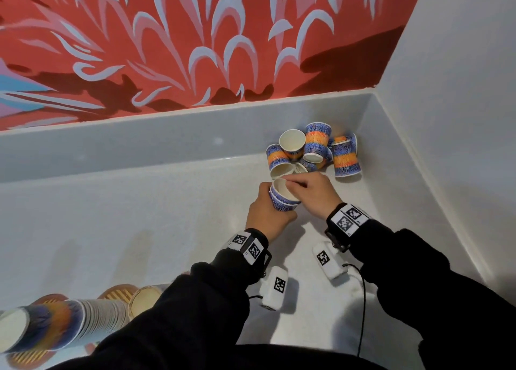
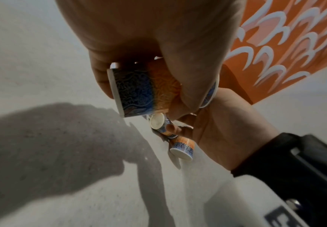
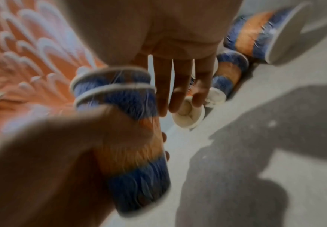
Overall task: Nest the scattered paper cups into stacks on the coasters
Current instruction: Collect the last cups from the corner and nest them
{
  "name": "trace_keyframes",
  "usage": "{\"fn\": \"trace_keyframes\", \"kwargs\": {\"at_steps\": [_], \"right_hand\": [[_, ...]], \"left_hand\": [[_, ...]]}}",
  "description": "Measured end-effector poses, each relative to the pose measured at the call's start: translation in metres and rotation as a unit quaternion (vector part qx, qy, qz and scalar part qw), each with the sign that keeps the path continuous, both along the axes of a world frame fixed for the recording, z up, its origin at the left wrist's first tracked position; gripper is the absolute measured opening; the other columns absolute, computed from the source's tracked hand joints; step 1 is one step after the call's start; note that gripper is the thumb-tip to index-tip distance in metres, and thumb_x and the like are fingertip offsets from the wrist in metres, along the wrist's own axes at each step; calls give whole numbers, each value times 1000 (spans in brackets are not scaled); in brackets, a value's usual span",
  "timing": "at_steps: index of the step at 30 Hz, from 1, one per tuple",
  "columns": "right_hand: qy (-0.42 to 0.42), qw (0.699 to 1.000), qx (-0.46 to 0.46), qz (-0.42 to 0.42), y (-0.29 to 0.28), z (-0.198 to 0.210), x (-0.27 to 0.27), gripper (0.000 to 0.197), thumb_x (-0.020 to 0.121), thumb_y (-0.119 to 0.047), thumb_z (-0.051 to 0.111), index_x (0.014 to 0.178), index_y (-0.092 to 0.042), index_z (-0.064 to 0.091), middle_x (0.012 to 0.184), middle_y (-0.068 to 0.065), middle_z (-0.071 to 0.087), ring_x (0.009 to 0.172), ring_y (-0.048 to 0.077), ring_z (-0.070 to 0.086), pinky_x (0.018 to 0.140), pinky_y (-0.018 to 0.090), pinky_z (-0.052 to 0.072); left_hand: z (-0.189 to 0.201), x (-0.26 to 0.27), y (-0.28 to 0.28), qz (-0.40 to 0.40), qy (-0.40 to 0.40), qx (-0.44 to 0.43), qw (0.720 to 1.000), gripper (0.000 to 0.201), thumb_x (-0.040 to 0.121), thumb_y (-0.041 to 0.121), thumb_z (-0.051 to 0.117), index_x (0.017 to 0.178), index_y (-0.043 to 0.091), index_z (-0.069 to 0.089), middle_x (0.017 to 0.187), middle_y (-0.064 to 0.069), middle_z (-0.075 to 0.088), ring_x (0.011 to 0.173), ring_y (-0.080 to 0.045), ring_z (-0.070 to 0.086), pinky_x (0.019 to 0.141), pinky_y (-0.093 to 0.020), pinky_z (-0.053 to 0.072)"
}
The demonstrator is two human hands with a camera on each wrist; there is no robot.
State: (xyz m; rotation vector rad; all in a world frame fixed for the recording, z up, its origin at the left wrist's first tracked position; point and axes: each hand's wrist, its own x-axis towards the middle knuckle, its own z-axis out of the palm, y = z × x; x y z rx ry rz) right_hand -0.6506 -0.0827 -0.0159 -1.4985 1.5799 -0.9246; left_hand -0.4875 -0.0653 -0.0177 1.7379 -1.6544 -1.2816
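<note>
The nested cups sit in the left hand, whose fingers curl round them just above the white counter. The right hand reaches over their rims with fingers straight. Loose cups lie heaped just beyond, in the corner. A tall stack lies tilted near the coasters.

Pretty blurry on my end. My left hand is wrapped around two nested cups, and my right hand has straight fingers reaching over loose cups tipped on the grey surface.
</note>
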Motion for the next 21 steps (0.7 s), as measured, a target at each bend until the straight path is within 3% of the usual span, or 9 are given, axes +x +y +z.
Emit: {"fn": "trace_keyframes", "kwargs": {"at_steps": [1, 3, 6, 10, 12, 13, 15, 17, 21], "right_hand": [[-31, 999, 31, -2, -5, -4, 2, 18, 98, -21, 65, 105, -22, 82, 91, -14, 75, 81, -5, 65, 74, 16, 49], [-122, 985, 117, -45, -17, -11, 8, 20, 98, -31, 64, 102, -20, 80, 88, -9, 70, 71, 3, 59, 62, 21, 44], [-158, 973, 153, -67, -32, -26, 20, 22, 99, -28, 63, 117, -23, 74, 98, -4, 65, 76, 9, 54, 57, 20, 39], [-234, 951, 197, -45, -42, -31, 43, 40, 102, -17, 58, 141, -26, 63, 132, -6, 58, 118, 12, 54, 89, 32, 41], [-267, 942, 191, -76, -46, -36, 50, 46, 101, -12, 59, 147, -22, 58, 135, -3, 54, 124, 15, 51, 99, 36, 39], [-264, 945, 166, -99, -48, -39, 52, 44, 99, -13, 63, 142, -22, 62, 132, -2, 58, 121, 16, 53, 101, 38, 42], [-188, 967, 84, -148, -48, -48, 50, 26, 91, -20, 71, 114, -28, 77, 113, -3, 70, 103, 16, 62, 99, 42, 50], [-109, 975, 30, -191, -40, -46, 41, 16, 88, -17, 75, 92, -32, 78, 97, -7, 75, 93, 16, 68, 93, 41, 58], [-97, 973, -50, -202, -15, -21, 15, 29, 90, -8, 72, 87, -36, 75, 97, -9, 76, 94, 16, 71, 87, 40, 61]], "left_hand": [[-1, 2, 2, 12, 7, 4, 1000, 60, 75, 17, 82, 122, 28, 47, 102, 8, 66, 88, -11, 66, 70, -23, 47], [-4, 7, 2, 46, 12, 5, 999, 61, 76, 18, 83, 125, 26, 49, 106, 7, 66, 91, -17, 66, 74, -26, 47], [-6, 16, -8, 104, -7, -12, 995, 65, 73, 20, 87, 128, 20, 52, 112, 1, 68, 93, -20, 64, 74, -26, 45], [-8, 27, -15, 155, -29, -21, 987, 78, 59, 35, 92, 125, 23, 52, 110, 0, 67, 93, -24, 68, 81, -39, 58], [-11, 30, -15, 161, -30, -12, 987, 77, 56, 38, 93, 119, 22, 52, 109, 0, 67, 93, -22, 69, 80, -39, 58], [-14, 31, -15, 162, -28, -5, 986, 74, 57, 36, 94, 117, 20, 53, 108, 0, 67, 93, -22, 69, 78, -36, 57], [-17, 33, -15, 160, -22, 14, 987, 67, 65, 26, 93, 117, 18, 51, 107, -1, 67, 92, -22, 67, 77, -31, 51], [-17, 34, -14, 157, -19, 33, 987, 64, 71, 22, 89, 120, 19, 49, 106, -1, 66, 90, -24, 64, 78, -31, 48], [-14, 29, -11, 111, -35, 40, 992, 71, 68, 28, 92, 124, 23, 49, 110, -1, 69, 95, -25, 66, 84, -34, 54]]}}
